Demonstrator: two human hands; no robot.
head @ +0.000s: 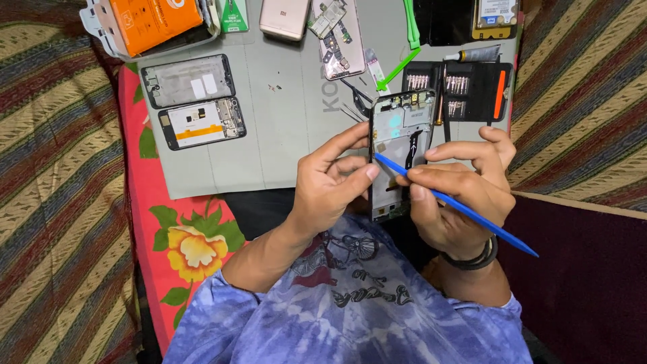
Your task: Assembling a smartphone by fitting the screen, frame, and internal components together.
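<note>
Seemingly, screwdriver bits (pixel 457 84) fill the open tool case (pixel 482 94).

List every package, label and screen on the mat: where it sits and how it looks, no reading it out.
Orange box: top left corner, rectangular, in a pale tray.
Green packet: right of the box, small, with a white tool picture.
White label: top right, on a yellow-edged part.
Grey tube: above the black bit case, lying flat.
Screens: no lit one; an opened phone frame held in the left hand.
</note>
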